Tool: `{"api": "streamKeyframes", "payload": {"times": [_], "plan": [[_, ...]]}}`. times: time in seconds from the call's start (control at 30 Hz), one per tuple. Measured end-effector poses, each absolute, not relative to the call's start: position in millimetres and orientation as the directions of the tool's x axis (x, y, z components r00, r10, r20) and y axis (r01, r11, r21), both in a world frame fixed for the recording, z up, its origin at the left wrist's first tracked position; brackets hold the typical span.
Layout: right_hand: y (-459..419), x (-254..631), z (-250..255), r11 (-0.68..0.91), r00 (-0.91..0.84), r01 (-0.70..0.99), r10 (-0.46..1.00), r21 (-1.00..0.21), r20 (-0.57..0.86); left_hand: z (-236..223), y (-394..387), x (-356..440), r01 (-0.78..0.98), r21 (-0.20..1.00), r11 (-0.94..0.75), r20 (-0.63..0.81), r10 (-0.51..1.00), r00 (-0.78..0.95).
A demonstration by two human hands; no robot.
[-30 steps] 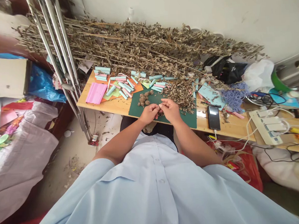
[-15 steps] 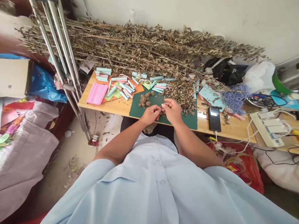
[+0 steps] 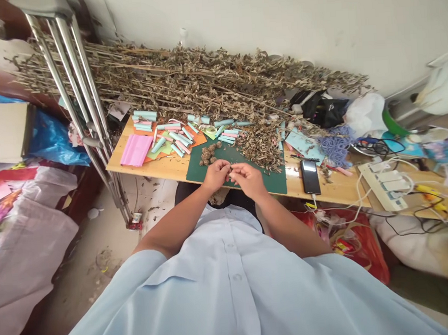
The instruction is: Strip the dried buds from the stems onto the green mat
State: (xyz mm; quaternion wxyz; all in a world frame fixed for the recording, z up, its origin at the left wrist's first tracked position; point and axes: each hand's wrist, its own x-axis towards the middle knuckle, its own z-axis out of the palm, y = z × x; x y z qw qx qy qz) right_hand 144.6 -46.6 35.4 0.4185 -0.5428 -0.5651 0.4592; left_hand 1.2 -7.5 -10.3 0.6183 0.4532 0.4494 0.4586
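My left hand (image 3: 216, 174) and my right hand (image 3: 248, 178) meet over the near edge of a dark green cutting mat (image 3: 276, 182) on a wooden table (image 3: 163, 167). Both have their fingers pinched together on a small brown piece of dried plant that I cannot make out clearly. A small heap of brown dried balls (image 3: 209, 153) lies on the mat just beyond my left hand. A pile of loose dried leaves (image 3: 258, 144) lies beyond my right hand.
Long dried leafy stalks (image 3: 188, 81) lie stacked along the wall. Rolled blue and pink papers (image 3: 178, 135) and a pink sheet (image 3: 135, 149) lie at the table's left. A phone (image 3: 310, 176), power strip (image 3: 384, 184) and cables sit right. Metal crutches (image 3: 79, 103) lean at the left corner.
The view has shifted, so everything sits a little further left in the frame. My hands stay pinched together over the mat, now slightly nearer its front edge.
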Motion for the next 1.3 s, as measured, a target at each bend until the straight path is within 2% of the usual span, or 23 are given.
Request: {"api": "streamKeyframes", "payload": {"times": [0.1,0.23,0.37,0.47,0.67,0.83,0.97,1.13,1.3], "plan": [[-69.1,145.4,30.7,0.007,-0.214,0.284,0.975,-0.959,-0.057,-10.0,-5.8,2.6,-0.158,0.967,0.201,-0.178,0.973,0.149],[-86.7,150.8,18.8,0.097,-0.324,0.440,0.944,-0.893,-0.056,-9.8,-4.4,5.3,-0.172,0.959,0.227,-0.201,0.967,0.157],[-91.4,159.0,14.8,0.247,-0.472,0.598,0.877,-0.762,-0.087,-10.7,-4.8,6.1,-0.112,0.973,0.200,-0.185,0.974,0.133],[-90.4,164.3,16.6,0.288,-0.488,0.663,0.867,-0.691,-0.106,-11.2,-5.9,4.8,-0.044,0.982,0.186,-0.179,0.974,0.137],[-82.9,169.8,22.3,0.284,-0.397,0.630,0.918,-0.723,0.014,-11.0,-6.0,2.6,-0.144,0.969,0.202,-0.176,0.969,0.173],[-68.7,181.5,24.9,0.291,-0.266,0.601,0.951,-0.745,0.157,-6.2,-6.6,1.9,-0.147,0.968,0.205,-0.173,0.964,0.203],[-48.8,207.2,24.7,0.230,-0.066,0.699,0.963,-0.677,0.260,-2.3,-7.2,1.4,-0.135,0.968,0.213,-0.182,0.961,0.209],[-13.4,255.9,26.1,0.045,0.232,0.788,0.902,-0.614,0.365,0.0,-6.7,1.4,-0.097,0.969,0.228,-0.204,0.956,0.211],[35.1,296.7,27.5,0.057,0.151,0.880,0.908,-0.471,0.392,2.5,-6.6,3.4,-0.081,0.972,0.219,-0.197,0.957,0.212]]}}
